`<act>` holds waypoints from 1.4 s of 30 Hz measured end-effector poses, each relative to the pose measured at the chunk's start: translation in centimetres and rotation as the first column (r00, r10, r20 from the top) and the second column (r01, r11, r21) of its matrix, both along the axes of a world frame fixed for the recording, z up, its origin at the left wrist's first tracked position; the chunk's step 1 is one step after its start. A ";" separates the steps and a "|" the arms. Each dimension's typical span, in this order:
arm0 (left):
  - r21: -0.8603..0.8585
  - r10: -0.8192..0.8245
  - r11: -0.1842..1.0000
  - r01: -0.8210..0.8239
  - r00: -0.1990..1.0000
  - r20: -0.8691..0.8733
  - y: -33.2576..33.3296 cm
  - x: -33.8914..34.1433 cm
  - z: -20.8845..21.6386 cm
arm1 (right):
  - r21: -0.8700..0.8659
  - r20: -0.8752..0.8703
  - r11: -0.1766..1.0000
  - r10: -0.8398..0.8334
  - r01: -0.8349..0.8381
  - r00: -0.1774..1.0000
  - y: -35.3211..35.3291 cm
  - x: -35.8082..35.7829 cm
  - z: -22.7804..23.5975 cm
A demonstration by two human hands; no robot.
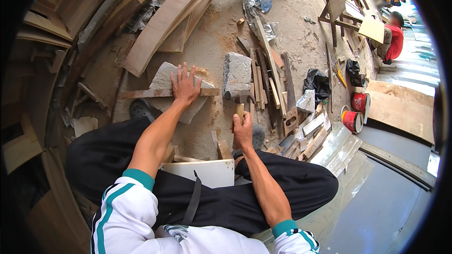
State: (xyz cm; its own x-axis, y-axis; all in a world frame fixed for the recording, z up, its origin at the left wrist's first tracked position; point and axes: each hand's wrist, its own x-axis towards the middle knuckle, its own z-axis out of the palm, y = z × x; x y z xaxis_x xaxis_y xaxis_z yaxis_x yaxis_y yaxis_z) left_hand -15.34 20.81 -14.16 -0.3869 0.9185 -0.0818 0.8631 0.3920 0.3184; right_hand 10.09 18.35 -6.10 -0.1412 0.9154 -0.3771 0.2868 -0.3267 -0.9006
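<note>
My left hand [185, 86], fingers spread, rests flat at the edge of a wooden strip [149, 93] and a grey stone slab [163, 76]. The strip lies across the slab, and part of both is covered by the hand. My right hand [242, 130] is wrapped round the wooden handle of a claw hammer [240, 109]. The hammer's dark head is next to the near end of a rough grey concrete block [237, 71]; whether they touch I cannot tell.
A handsaw [290, 113] and several wood strips [262, 77] lie right of the block. Long boards [162, 23] lean at the far left. Red paint cans [352, 121] and a black plastic bag [317, 83] stand at right. A person in red [394, 40] sits farther off.
</note>
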 end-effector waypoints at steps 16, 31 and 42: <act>0.006 0.056 0.998 -0.056 0.998 -0.015 0.6 0.3 -1.0 | 0.164 0.276 0.979 0.076 -0.125 0.958 -1.4 -0.9 -2.9; 0.022 0.051 0.999 -0.050 0.998 -0.047 0.7 0.4 -0.9 | 0.146 0.470 0.975 0.079 -0.165 0.879 0.2 -3.0 -6.0; -0.011 0.037 0.999 -0.037 0.998 -0.053 0.9 0.5 -1.1 | 0.239 0.446 0.957 0.044 -0.166 0.894 0.5 -3.8 -6.4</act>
State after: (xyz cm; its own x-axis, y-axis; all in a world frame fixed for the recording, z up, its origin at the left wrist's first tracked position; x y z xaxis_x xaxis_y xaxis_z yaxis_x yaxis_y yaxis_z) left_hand -14.88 21.69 -15.25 -0.4248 0.9025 -0.0713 0.8634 0.4275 0.2678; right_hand 6.27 18.83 -12.54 -0.1214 0.9780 -0.1698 0.6857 -0.0410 -0.7267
